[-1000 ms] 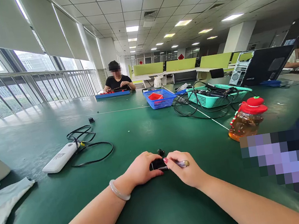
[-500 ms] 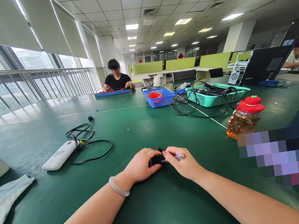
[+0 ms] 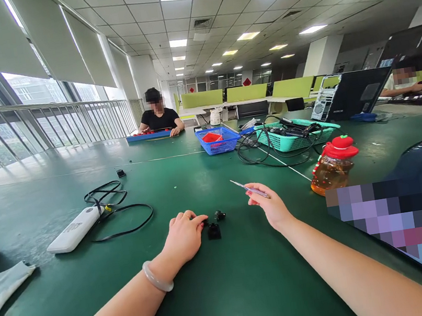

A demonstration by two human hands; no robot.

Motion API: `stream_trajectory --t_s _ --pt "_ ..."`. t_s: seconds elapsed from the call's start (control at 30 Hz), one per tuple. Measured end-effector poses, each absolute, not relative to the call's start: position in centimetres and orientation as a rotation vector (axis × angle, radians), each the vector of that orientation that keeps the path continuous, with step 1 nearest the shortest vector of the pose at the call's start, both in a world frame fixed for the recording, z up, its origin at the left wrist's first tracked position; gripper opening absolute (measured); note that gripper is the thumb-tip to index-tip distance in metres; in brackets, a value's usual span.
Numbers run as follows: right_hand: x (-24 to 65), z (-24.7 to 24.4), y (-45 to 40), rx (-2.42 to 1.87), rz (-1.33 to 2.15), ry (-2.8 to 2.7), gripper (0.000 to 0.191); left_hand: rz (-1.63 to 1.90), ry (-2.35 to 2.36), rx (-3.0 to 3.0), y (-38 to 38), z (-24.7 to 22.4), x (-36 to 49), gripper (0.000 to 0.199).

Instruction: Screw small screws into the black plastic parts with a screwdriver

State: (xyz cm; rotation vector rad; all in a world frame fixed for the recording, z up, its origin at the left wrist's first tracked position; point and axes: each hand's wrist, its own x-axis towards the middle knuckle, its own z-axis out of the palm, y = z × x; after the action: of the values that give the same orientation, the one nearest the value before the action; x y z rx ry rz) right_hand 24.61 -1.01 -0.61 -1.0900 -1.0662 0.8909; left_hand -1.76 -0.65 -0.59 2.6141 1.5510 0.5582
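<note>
My right hand (image 3: 270, 203) grips a slim screwdriver (image 3: 256, 190) with a pale purple handle, its thin metal shaft pointing up and left, raised off the table. To the left, my left hand (image 3: 185, 233) rests low over the table with thumb and forefinger closed on a small black part (image 3: 205, 222), mostly hidden by the fingertips. Just right of those fingertips lie a square black piece (image 3: 213, 231) and a smaller black piece of uneven shape (image 3: 219, 215). A pale bangle is on my left wrist.
On the green table (image 3: 231, 292) lie a white power bank-like box (image 3: 77, 229) with black cable and a pale glove (image 3: 4, 289) at left. At right stand a red-capped bottle (image 3: 333, 168), a blue basket (image 3: 219, 143) and a teal basket (image 3: 283, 142). Two other people sit farther off.
My hands have drawn apart. The right hand moved right and up with the screwdriver, now turned tip up-left; the left moved left. Black pieces formerly covered now show between them.
</note>
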Motion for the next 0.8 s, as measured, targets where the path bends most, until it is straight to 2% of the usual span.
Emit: stream_trajectory --t_s 0.13,0.27,0.37,0.5,0.67,0.8 --pt "23.9 -0.7 -1.4 -1.155 0.828 -1.232 0.042 0.576 1.584 2.629 -1.0 -0.2 -1.8 0.031" --pt "23.5 -0.7 -1.9 -1.176 0.760 -1.359 0.048 0.650 1.554 2.601 -1.2 0.3 -1.6 0.037" --pt "23.2 -0.7 -2.3 -1.190 0.752 -1.421 0.049 0.674 1.351 2.597 -1.3 0.2 -1.2 0.029" --pt "22.7 -0.7 -2.6 -1.167 0.779 -1.488 0.047 0.615 1.035 2.648 -1.6 -0.3 -0.8 0.036" --pt "22.4 -0.8 -2.8 -1.173 0.812 -1.528 0.048 0.600 1.079 2.638 -1.7 -0.4 -0.7 0.026" --pt "22.3 -0.5 -3.0 -1.114 0.882 -1.543 0.050 0.646 1.112 2.596 -1.5 -0.3 -1.0 0.049"
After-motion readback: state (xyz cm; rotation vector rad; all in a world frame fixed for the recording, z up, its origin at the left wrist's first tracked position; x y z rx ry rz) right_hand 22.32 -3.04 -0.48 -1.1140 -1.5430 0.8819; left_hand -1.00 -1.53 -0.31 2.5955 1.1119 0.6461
